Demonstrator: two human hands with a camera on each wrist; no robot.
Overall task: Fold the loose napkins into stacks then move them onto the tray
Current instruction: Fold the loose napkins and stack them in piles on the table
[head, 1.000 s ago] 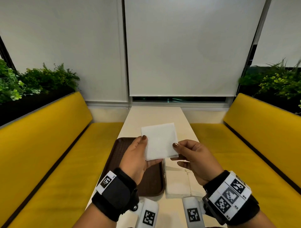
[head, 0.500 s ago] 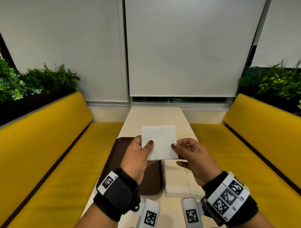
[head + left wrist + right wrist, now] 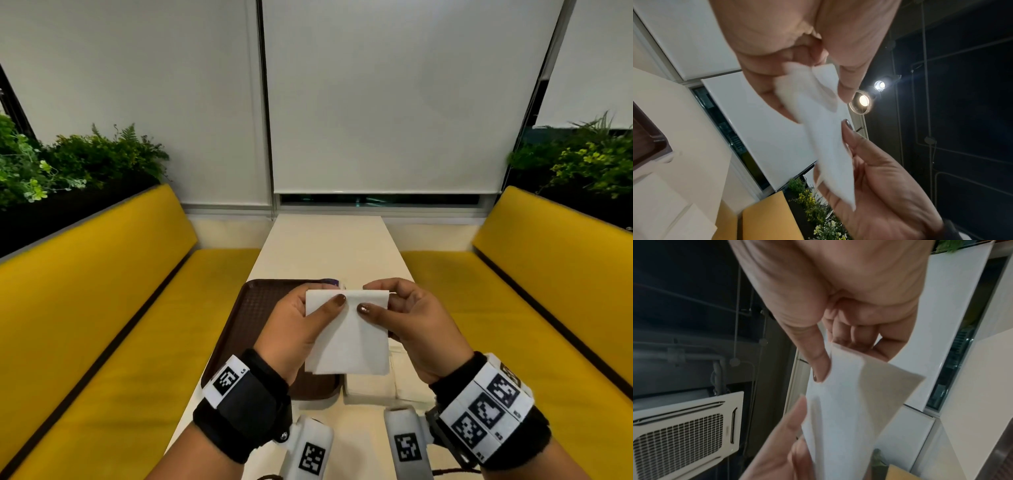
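Note:
A white napkin (image 3: 347,337) hangs in the air above the table, held by its top edge. My left hand (image 3: 313,306) pinches its upper left part, thumb in front and fingers behind. My right hand (image 3: 380,305) pinches its upper right part the same way. Both thumb tips sit close together on the napkin's front. In the left wrist view the napkin (image 3: 826,146) runs between both hands; in the right wrist view the napkin (image 3: 849,402) shows a fold. A brown tray (image 3: 255,313) lies on the table under my left hand. Loose white napkins (image 3: 371,387) lie right of the tray.
The narrow cream table (image 3: 329,246) runs away from me between two yellow benches (image 3: 102,308) (image 3: 534,301). Planters with green plants (image 3: 78,164) stand behind both benches. White blinds cover the window at the far end.
The napkin, held up and facing me before, has come down and nearer, its top folded over. Both thumbs have moved together along its top edge.

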